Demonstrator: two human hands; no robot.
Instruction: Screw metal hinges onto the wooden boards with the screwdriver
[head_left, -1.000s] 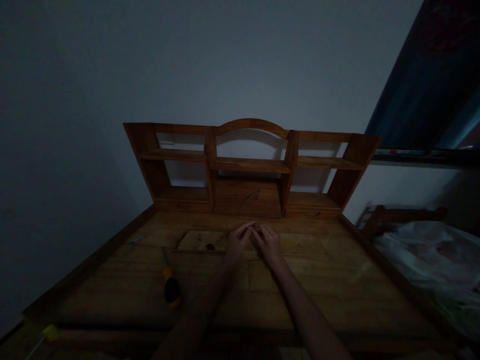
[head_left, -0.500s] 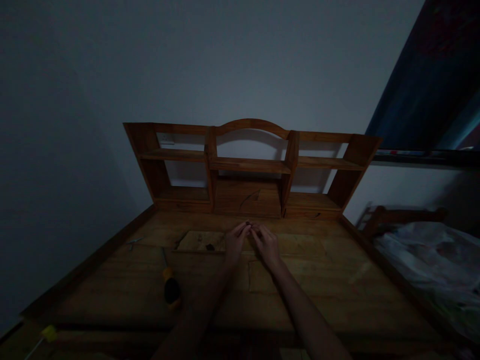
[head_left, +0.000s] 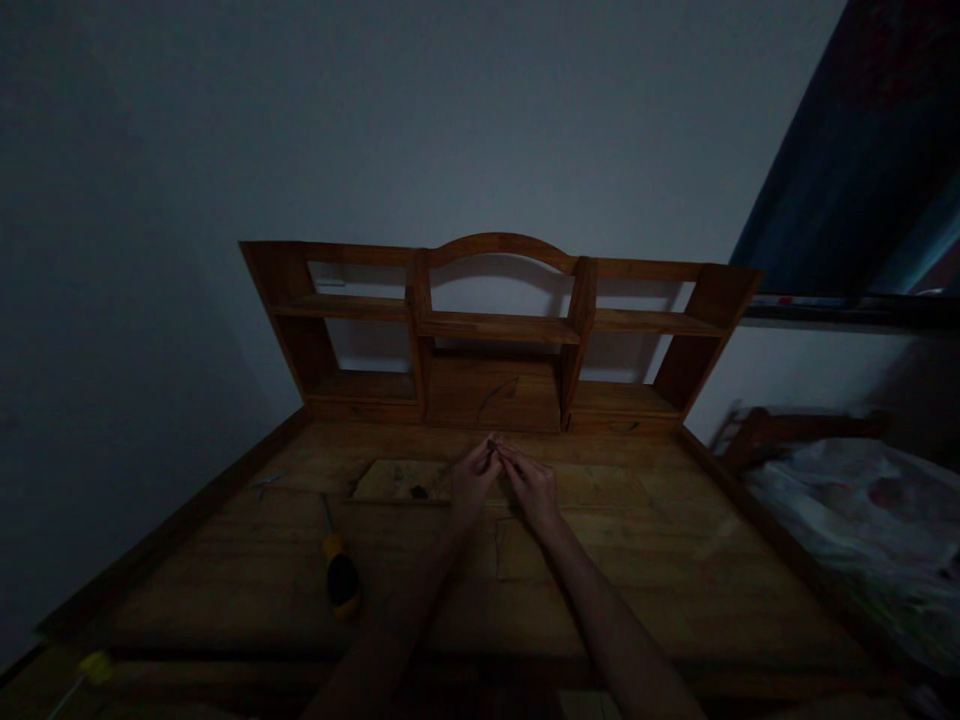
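dimly, the small dark piece [head_left: 493, 447] shows only as a speck between the fingertips, above the worktop [head_left: 645, 560]; most of it is covered, and i cannot tell what it is. the left hand [head_left: 471, 482] pinches it, and the right hand [head_left: 534, 488] meets it from the other side, thumb and fingers drawn together on it. the finger detail is lost in the gloom. a yellow-ended tool [head_left: 96, 666] is cut off at the lower left, and the thin metal item [head_left: 268, 482] near the worktop's left edge is too faint to name surely. a screwdriver [head_left: 343, 580] with a yellow and black handle lies left of the hands, its shaft pointing toward the shelf unit [head_left: 499, 325].

compared with a second ago, the right fingertips sit further left, nearer those of the left hand; a silvery glint showed between the hands then, and a dark speck shows now. the screwdriver and metal item lie where they did on the worktop.
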